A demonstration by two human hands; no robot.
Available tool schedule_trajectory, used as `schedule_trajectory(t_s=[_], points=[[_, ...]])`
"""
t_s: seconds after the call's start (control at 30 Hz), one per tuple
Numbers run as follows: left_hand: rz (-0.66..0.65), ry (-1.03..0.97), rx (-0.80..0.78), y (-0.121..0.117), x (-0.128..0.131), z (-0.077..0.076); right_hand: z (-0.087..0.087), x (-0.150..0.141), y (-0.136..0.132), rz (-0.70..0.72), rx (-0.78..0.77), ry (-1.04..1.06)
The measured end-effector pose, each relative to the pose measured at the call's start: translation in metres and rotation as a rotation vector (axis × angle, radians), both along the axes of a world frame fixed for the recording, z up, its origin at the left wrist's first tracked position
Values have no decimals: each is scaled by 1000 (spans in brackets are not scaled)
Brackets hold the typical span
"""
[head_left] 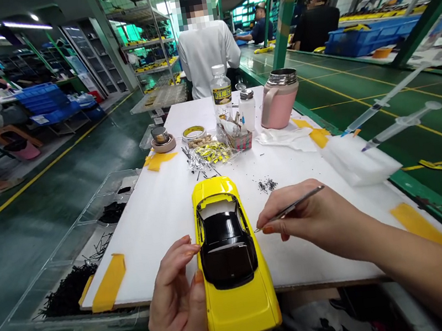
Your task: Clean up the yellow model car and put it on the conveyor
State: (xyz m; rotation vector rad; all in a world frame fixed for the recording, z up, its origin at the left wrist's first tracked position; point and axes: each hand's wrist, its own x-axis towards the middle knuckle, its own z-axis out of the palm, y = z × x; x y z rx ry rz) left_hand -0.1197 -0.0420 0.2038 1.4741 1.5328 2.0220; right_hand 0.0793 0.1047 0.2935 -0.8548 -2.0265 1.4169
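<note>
A yellow model car body (pixel 244 310) with a dark roof and window part (pixel 225 243) lies in front of me, its near end reaching past the table edge. My left hand (pixel 179 301) grips its left side, thumb and fingertips against the yellow flank. In my right hand (pixel 305 219) is a pair of thin metal tweezers (pixel 294 205), pinched between thumb and fingers. Their tip points at the car's right side, close to the window frame; whether it touches I cannot tell. Tiny black parts (pixel 267 185) are scattered on the white tabletop (pixel 305 166) beyond my right hand.
Plastic bag of yellow pieces (pixel 214 152), clear bottle (pixel 221 90) and pink flask (pixel 279 99) stand or lie farther back. Two syringes (pixel 403 124) stick out of white foam (pixel 360 160) at right. A clear tray (pixel 28 324) with black parts borders the left. Co-workers sit beyond.
</note>
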Motion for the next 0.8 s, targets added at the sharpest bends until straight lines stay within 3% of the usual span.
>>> schedule_trajectory(t_s=[0.5,0.8], points=[[-27,-35,4,0,0,-2,0,-2,-1,26,129,-59],[-36,-17,8,0,-1,-1,-3,4,-7,-53,158,-5]])
